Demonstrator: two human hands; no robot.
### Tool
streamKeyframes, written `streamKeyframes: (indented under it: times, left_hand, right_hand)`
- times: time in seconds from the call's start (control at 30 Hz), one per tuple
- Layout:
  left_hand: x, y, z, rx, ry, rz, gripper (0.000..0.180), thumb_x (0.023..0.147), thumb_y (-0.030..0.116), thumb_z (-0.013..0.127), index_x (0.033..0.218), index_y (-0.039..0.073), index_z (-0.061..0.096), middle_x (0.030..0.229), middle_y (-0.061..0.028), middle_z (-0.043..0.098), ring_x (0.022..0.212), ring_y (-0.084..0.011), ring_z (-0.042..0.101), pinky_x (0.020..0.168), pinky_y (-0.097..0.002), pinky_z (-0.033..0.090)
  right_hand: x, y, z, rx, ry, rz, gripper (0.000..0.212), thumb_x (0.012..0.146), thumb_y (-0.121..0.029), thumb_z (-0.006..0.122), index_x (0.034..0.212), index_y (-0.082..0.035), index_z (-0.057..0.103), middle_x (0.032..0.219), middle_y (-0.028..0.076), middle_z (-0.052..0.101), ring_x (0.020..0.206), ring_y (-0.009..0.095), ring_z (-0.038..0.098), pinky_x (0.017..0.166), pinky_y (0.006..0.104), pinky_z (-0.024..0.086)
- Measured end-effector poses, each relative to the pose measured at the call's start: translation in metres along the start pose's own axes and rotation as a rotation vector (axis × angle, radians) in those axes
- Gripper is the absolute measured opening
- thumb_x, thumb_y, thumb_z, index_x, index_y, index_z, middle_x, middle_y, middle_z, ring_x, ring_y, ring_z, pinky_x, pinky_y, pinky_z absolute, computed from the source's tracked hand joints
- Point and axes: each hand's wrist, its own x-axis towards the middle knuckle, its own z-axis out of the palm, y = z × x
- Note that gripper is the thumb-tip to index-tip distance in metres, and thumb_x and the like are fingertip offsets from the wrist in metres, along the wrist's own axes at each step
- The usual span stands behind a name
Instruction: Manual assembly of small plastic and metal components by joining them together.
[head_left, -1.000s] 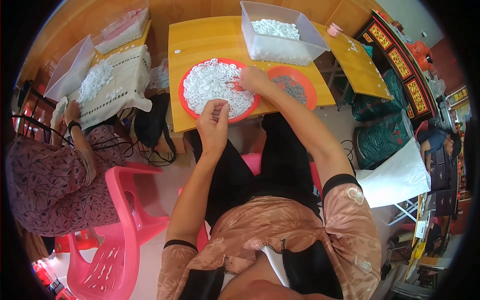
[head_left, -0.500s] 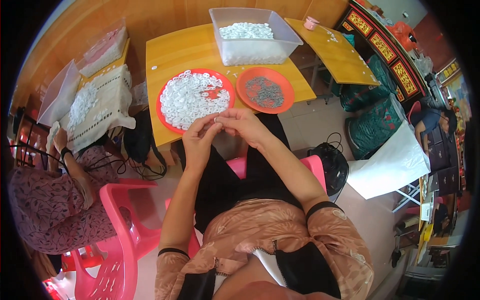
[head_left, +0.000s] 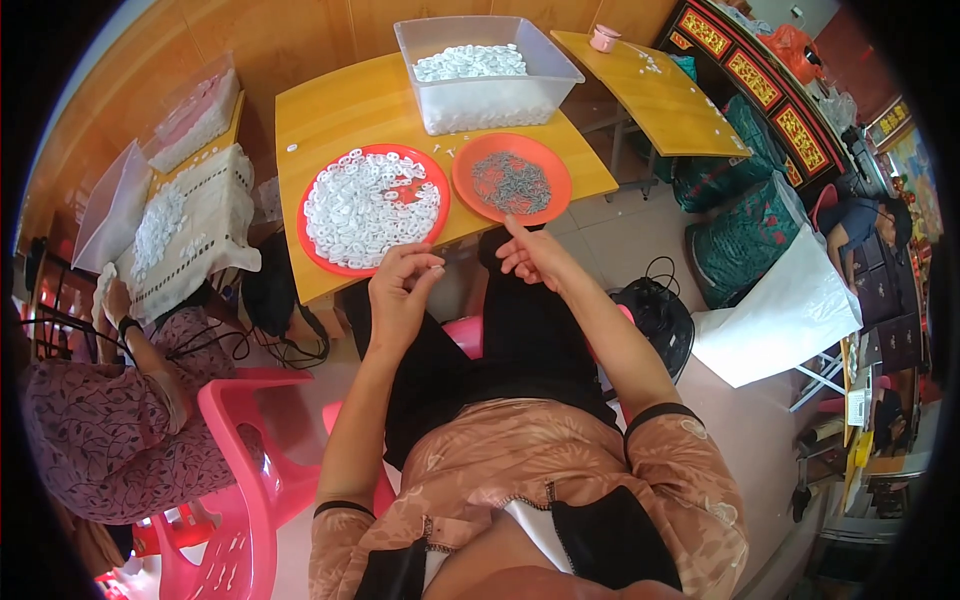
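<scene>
Left hand (head_left: 400,290), fingers pinched together on a small white piece, hovered just below the red plate (head_left: 325,262) of white pieces; right hand (head_left: 530,255), fingers apart, hovered beside it, near the orange plate (head_left: 466,195).

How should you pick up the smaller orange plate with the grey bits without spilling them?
Probably by the rim of the smaller orange plate, both hands on opposite edges, lifted level. It is shallow and the grey bits lie loose in its middle. The near edge, by the right hand, is easiest; the clear tub crowds the far side.
</scene>
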Motion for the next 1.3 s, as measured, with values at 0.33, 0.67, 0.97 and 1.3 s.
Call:
streamKeyframes:
  times: [0.33, 0.67, 0.97, 1.3]
  left_hand:
    - [-0.007, -0.005, 0.004, 0.551, -0.001, 0.173, 0.008, 0.079, 0.005, 0.061, 0.086, 0.003, 0.063, 0.112, -0.0137, 0.06, 0.084, -0.0347, 0.062, 0.07, -0.0406, 0.051]
    - [-0.004, 0.008, -0.004, 0.603, 0.02, 0.121, 0.007, 0.08, 0.007, 0.061, 0.086, 0.005, 0.064, 0.101, -0.0083, 0.063, 0.081, -0.0318, 0.062, 0.068, -0.038, 0.05]
    - [-0.003, 0.017, 0.003, 0.426, 0.159, 0.142, 0.01, 0.079, 0.005, 0.065, 0.089, 0.006, 0.065, 0.084, -0.0077, 0.063, 0.07, -0.0248, 0.063, 0.061, -0.0301, 0.048]
    - [-0.002, 0.008, 0.003, 0.295, 0.216, 0.197, 0.012, 0.078, 0.001, 0.066, 0.09, 0.002, 0.066, 0.08, -0.0089, 0.062, 0.067, -0.0182, 0.061, 0.061, -0.0259, 0.046]
  right_hand:
    - [0.031, 0.009, -0.017, 0.379, 0.005, -0.072, 0.029, 0.088, -0.032, 0.057, 0.089, -0.003, 0.057, 0.066, 0.004, 0.059, 0.048, 0.007, 0.045, 0.043, 0.0215, 0.035]
    - [0.037, 0.0, -0.055, 0.198, -0.094, -0.049, 0.03, 0.085, -0.035, 0.059, 0.078, -0.006, 0.054, 0.059, 0.003, 0.055, 0.043, 0.006, 0.043, 0.038, 0.022, 0.032]
    - [0.002, -0.054, -0.053, -0.98, 0.516, -0.33, 0.048, 0.078, -0.047, 0.066, 0.063, -0.002, 0.064, 0.057, 0.014, 0.06, 0.055, 0.025, 0.063, 0.056, 0.0371, 0.049]
    - [0.078, -0.077, -0.002, -1.096, 0.367, -0.723, 0.017, 0.069, -0.019, 0.068, 0.076, -0.004, 0.069, 0.076, 0.018, 0.065, 0.075, 0.034, 0.064, 0.066, 0.0429, 0.05]
